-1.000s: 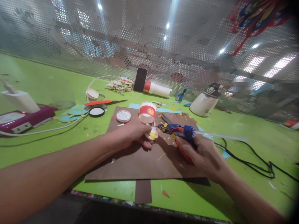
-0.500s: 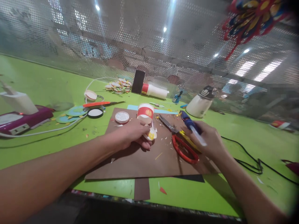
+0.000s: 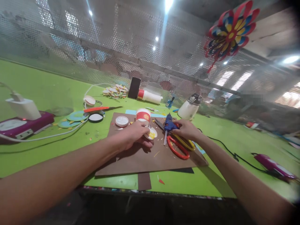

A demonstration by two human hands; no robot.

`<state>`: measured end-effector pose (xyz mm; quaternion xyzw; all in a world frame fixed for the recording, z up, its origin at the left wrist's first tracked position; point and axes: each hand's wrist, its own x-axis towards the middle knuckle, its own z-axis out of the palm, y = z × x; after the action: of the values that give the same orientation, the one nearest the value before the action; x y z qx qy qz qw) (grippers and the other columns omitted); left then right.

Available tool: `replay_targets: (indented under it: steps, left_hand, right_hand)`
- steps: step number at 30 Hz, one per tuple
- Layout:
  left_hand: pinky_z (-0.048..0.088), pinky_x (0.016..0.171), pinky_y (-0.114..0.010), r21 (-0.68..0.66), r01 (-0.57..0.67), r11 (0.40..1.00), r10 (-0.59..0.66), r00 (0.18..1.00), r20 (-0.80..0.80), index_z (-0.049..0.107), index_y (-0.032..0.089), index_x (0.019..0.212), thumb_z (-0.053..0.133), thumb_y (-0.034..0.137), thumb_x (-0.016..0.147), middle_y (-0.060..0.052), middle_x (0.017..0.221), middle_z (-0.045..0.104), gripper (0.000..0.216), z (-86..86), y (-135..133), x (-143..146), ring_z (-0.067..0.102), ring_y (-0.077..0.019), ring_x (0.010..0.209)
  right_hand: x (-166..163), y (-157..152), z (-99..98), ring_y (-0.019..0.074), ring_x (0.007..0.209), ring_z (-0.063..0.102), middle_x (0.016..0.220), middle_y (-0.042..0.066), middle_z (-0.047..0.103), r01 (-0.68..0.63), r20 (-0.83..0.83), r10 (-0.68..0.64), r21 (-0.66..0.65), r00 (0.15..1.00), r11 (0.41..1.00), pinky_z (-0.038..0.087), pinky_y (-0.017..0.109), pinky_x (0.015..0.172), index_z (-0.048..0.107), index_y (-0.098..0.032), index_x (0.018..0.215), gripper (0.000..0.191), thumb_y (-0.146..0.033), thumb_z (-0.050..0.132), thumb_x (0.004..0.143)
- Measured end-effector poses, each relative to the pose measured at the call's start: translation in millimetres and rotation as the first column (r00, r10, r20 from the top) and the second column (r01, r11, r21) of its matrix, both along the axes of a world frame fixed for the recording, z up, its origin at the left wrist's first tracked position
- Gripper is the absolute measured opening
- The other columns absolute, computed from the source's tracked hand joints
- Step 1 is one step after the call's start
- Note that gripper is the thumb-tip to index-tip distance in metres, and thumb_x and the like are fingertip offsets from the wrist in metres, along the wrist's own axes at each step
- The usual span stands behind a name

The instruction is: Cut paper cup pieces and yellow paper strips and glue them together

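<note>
Over the brown board (image 3: 131, 162), my left hand (image 3: 138, 135) pinches a small round white paper piece (image 3: 153, 133) with a yellow patch on it. Just behind those fingers stands a red and white paper cup (image 3: 143, 115). My right hand (image 3: 186, 129) is closed around a blue glue gun (image 3: 169, 123), its clear glue stick (image 3: 165, 137) jutting out toward me. Under and beside the gun lie scissors with red and yellow handles (image 3: 178, 150), their blades pointing away to the left. A white perforated lid (image 3: 122, 121) rests left of the cup.
An orange cutter (image 3: 97, 109), a black-rimmed disc (image 3: 95, 117) and blue-green discs (image 3: 76, 115) lie left. Behind are a phone (image 3: 134, 88), a stack of cups (image 3: 150, 96) and a white bottle (image 3: 189, 107). Purple power strips (image 3: 274, 167) with cables sit at both sides.
My right hand has swung the glue gun left and turned it, so its nozzle points away from me. My left hand keeps its hold on the paper piece. The view has shifted right.
</note>
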<state>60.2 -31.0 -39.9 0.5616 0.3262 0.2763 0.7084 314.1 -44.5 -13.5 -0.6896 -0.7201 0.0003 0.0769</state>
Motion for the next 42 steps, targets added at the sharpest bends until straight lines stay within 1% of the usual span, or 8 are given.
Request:
replay_targets:
  steps: [8,13,15,20,26,31,36,42]
  left_hand:
    - [0.055,0.049,-0.032,-0.044,0.045,0.998,-0.044,0.999,0.016,0.048,0.013,0.091,0.049,0.007,0.065,-0.006,0.065,0.061,0.027,3.5,1,-1,0.064,-0.0189,0.051]
    - [0.056,0.051,-0.032,-0.015,0.014,1.000,-0.014,1.000,-0.017,0.050,0.013,0.092,0.050,0.006,0.067,-0.008,0.069,0.063,0.026,-0.6,1,2,0.065,-0.0190,0.052]
    - [0.057,0.053,-0.033,0.021,0.002,1.000,-0.002,0.999,-0.034,0.050,0.012,0.096,0.050,0.007,0.069,-0.010,0.071,0.065,0.027,-1.6,1,2,0.066,-0.0199,0.053]
    - [0.058,0.056,-0.034,0.113,0.046,0.993,-0.042,0.998,-0.042,0.053,0.011,0.096,0.050,0.012,0.075,-0.013,0.071,0.068,0.021,-0.6,-3,1,0.068,-0.0222,0.059]
    - [0.057,0.058,-0.032,0.083,0.084,0.993,-0.083,0.996,-0.014,0.054,0.011,0.095,0.051,0.015,0.079,-0.013,0.079,0.068,0.017,-1.0,-6,2,0.069,-0.0215,0.066]
    - [0.058,0.062,-0.033,0.040,0.084,0.996,-0.085,0.996,0.027,0.052,0.011,0.097,0.052,0.014,0.080,-0.014,0.090,0.067,0.017,-0.9,-9,4,0.069,-0.0202,0.070]
    - [0.058,0.065,-0.034,0.027,0.075,0.997,-0.076,0.997,0.013,0.050,0.013,0.092,0.053,0.012,0.078,-0.011,0.090,0.064,0.015,0.0,-12,5,0.069,-0.0202,0.072]
    - [0.058,0.069,-0.033,0.000,0.082,0.997,-0.082,0.997,-0.014,0.050,0.013,0.089,0.052,0.007,0.075,-0.009,0.091,0.064,0.015,3.2,-15,7,0.069,-0.0174,0.070]
  right_hand:
    - [9,27,-3.6,0.0209,0.095,0.064,0.115,0.006,0.063,-0.040,-0.039,0.037,-0.073,0.999,0.997,0.054,0.041,0.080,0.060,-0.016,0.114,0.028,-0.032,0.058,0.091]
    - [5,13,0.8,0.0256,0.098,0.063,0.105,0.012,0.069,-0.007,-0.154,0.020,0.083,0.988,0.996,0.050,0.040,0.086,0.068,-0.011,0.105,0.025,-0.018,0.067,0.080]
    - [-4,1,5.4,0.0270,0.093,0.064,0.102,0.015,0.070,0.030,-0.218,0.012,0.189,0.976,0.982,0.051,0.039,0.079,0.070,-0.008,0.100,0.024,-0.023,0.061,0.083]
    - [-39,-30,12.2,0.0176,0.071,0.064,0.080,0.006,0.071,-0.049,-0.343,0.154,0.295,0.927,0.954,0.051,0.030,0.066,0.070,-0.015,0.084,0.016,-0.027,0.059,0.083]
    - [-68,-51,9.5,0.0147,0.066,0.056,0.069,0.002,0.065,-0.281,-0.267,0.379,0.340,0.886,0.897,0.043,0.028,0.063,0.069,-0.016,0.074,0.012,-0.016,0.060,0.082]
    - [-71,-54,2.2,0.0143,0.065,0.054,0.070,0.003,0.064,-0.311,-0.241,0.382,0.286,0.892,0.906,0.041,0.027,0.060,0.069,-0.015,0.076,0.011,-0.017,0.060,0.083]
    - [-73,-52,-1.1,0.0159,0.067,0.054,0.070,0.004,0.062,-0.387,-0.153,0.446,0.308,0.882,0.869,0.039,0.028,0.061,0.069,-0.013,0.080,0.015,-0.015,0.055,0.084]
    - [-80,-57,-1.4,0.0171,0.068,0.050,0.071,0.004,0.056,-0.359,0.019,0.365,0.233,0.931,0.904,0.034,0.030,0.060,0.066,-0.015,0.075,0.017,-0.015,0.054,0.086]
